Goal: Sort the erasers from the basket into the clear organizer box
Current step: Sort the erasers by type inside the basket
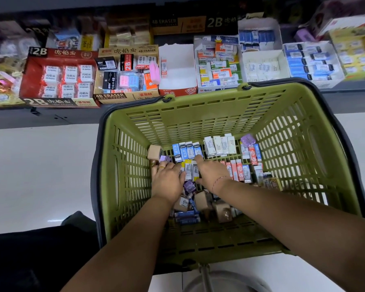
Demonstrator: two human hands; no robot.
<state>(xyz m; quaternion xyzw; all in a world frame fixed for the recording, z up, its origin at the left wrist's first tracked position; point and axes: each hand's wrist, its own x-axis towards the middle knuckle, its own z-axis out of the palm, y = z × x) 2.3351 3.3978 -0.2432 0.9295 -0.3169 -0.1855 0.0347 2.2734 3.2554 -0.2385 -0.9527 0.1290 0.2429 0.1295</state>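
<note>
Forearms: both bare, reaching in from the bottom edge and down into the basket; a thin cord circles the right wrist.
Basket: olive-green slatted plastic with a dark rim and handle, standing on a pale floor just before a low shelf.
Loose pile: mixed erasers, blue, purple and tan-wrapped, heaped on the basket bottom under the wrists.
Left hand: palm down with a ring on one finger, fingers stretched flat toward a purple eraser, its thumb side touching the yellow-and-white stack; it grasps nothing.
Right hand: palm down against the stack's other side, index finger straight toward the blue row, thumb at the stack's near end; it may be pinching the stack, but I cannot tell.
Red-and-white erasers: standing in a row just right of the right hand.
Blue row: four blue-sleeved erasers upright, side by side, just beyond the stack.
White row: white-sleeved erasers upright, right of the blue row, near the far wall.
Tan box: in the far left corner.
Shelf: display cartons side by side, a red 2B box, a 4B ERASER box, a nearly bare white box, then cartons of orange, green and blue erasers.
</note>
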